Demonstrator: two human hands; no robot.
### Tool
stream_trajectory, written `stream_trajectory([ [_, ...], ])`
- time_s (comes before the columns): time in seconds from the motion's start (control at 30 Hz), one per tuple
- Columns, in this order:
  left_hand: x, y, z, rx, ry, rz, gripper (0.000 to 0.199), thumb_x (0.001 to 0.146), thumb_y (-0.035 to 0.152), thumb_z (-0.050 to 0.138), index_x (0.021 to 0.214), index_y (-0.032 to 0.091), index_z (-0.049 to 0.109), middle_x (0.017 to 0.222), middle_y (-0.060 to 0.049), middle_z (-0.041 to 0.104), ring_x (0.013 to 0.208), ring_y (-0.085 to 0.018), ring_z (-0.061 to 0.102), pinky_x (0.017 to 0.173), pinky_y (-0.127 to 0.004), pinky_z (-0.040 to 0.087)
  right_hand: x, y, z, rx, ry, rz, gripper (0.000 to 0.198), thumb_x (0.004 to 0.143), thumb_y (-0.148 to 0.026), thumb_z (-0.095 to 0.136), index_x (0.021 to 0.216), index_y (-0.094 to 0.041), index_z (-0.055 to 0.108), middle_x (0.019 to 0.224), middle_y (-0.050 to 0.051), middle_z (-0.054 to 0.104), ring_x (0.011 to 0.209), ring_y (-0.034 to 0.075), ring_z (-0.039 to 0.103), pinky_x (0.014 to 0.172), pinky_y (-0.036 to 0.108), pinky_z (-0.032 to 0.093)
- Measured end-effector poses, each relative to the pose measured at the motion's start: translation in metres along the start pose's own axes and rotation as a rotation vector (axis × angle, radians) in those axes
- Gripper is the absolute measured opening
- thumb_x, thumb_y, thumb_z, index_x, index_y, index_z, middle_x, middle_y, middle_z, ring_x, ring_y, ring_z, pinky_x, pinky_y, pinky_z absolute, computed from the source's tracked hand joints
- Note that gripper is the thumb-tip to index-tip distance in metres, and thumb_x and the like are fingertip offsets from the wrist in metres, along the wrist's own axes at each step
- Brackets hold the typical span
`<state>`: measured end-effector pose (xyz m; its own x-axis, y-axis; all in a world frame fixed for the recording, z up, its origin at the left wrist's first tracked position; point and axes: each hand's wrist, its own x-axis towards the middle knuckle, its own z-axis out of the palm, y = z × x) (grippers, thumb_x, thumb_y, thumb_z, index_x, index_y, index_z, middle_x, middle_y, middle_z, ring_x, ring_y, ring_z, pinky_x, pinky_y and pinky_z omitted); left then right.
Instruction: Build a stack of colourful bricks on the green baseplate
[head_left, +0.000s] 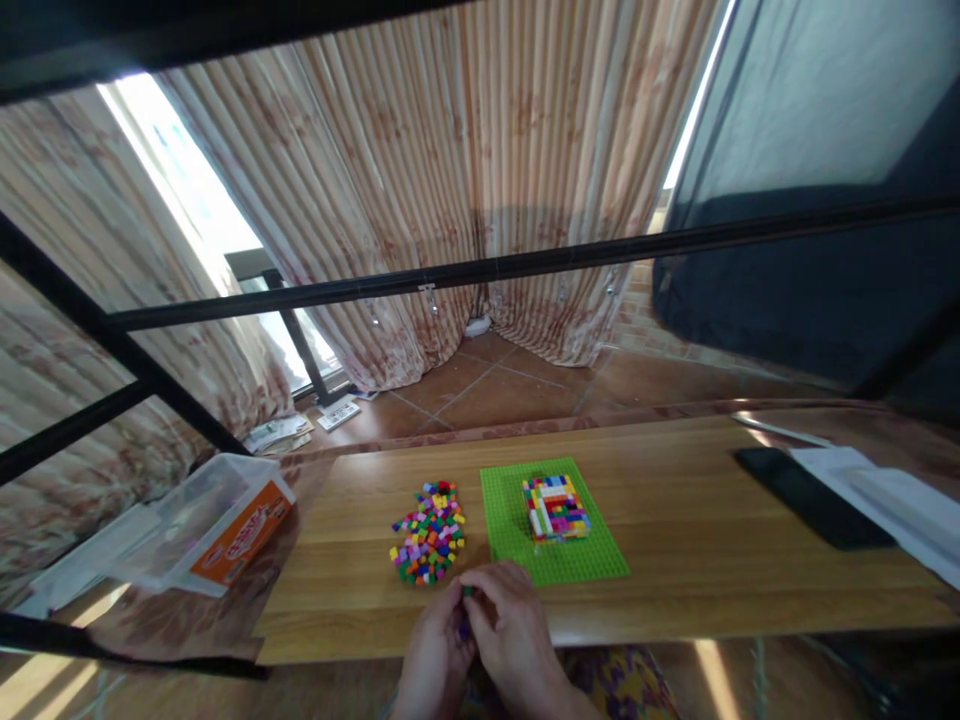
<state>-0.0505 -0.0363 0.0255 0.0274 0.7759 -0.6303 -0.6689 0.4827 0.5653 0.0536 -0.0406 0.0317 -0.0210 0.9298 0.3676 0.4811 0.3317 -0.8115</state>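
Note:
My left hand (435, 652) and my right hand (514, 625) meet at the table's front edge, fingers closed together. Pinched at the fingertips is a small green toy brick (468, 591). Lower down, a purple brick (464, 630) shows between the left fingers and palm, partly hidden. Just beyond the hands lies a loose pile of multicoloured bricks (431, 535). To its right, a green baseplate (502, 500) bears a rectangular block built of many coloured bricks (559, 508), with white and red pieces on top.
The wooden table (690, 530) carries a black phone-like slab (814, 497) and white papers (885, 500) at the right. A clear plastic box (217, 500) with an orange label stands left of the table. Dark metal bars (450, 272) cross the view before patterned curtains (420, 150).

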Motion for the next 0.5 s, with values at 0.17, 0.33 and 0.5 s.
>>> stream_trajectory([
  [0.17,-0.005,-0.011,-0.016,0.154,-0.1,-0.038,0.037,0.059,0.041,0.087,0.069,0.014,0.063,0.049,0.005,0.05,0.04,-0.005,0.043,0.042,-0.017,0.033,-0.01,0.007,-0.002,0.008,0.026,0.036,0.058,0.075,-0.005,0.05,0.129,-0.025,0.058,0.091,0.004,0.073,0.092,0.023,0.065,0.087,0.04,0.048],
  [0.33,-0.014,-0.013,-0.027,0.216,-0.133,-0.026,0.038,0.061,0.043,0.085,0.08,0.016,0.066,0.049,0.007,0.046,0.042,-0.006,0.043,0.044,-0.017,0.031,-0.022,0.003,-0.004,0.083,-0.031,0.09,0.054,0.078,-0.008,0.051,0.129,-0.024,0.059,0.092,0.004,0.072,0.094,0.023,0.065,0.09,0.04,0.05],
  [0.5,-0.021,-0.006,-0.033,0.264,-0.261,-0.044,0.046,0.059,0.05,0.085,0.079,0.015,0.065,0.044,0.011,0.03,0.037,-0.002,0.022,0.04,-0.016,0.02,-0.031,-0.007,-0.015,0.265,-0.159,0.172,0.03,0.086,-0.021,0.055,0.112,-0.025,0.069,0.105,0.006,0.071,0.1,0.021,0.066,0.09,0.037,0.051],
])
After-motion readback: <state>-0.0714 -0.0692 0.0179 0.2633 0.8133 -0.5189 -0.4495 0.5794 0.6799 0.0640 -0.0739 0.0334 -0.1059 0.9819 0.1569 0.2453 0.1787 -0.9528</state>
